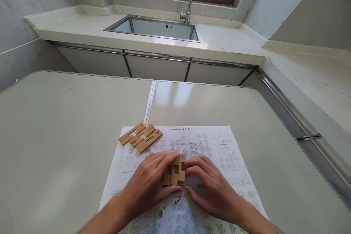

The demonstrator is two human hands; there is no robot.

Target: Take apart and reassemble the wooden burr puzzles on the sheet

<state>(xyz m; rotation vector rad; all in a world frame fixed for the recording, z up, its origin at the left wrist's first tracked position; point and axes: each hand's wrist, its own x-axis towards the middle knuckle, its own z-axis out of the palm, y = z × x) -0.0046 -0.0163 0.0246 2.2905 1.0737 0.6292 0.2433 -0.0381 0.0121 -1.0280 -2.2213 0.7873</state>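
Three notched wooden puzzle pieces [174, 176] stand side by side on the printed sheet [219, 175]; the right one carries the number 3. My left hand [153, 175] curves around their left side, with fingers over the far end and thumb along the near end. On the other side is my right hand [210, 186], its fingertips touching or very near the right piece. Its thumb is apart from the fingers, and nothing shows between them. Three flat slotted wooden pieces [145, 139], marked with numbers, lie slanted together at the sheet's upper left corner.
The sheet is covered with small line diagrams and has torn spots near its lower middle. It lies on a pale table [68, 124] with a seam down the centre. Beyond stand a counter [225, 40] with a sink [153, 27] and a faucet [189, 7] under a window.
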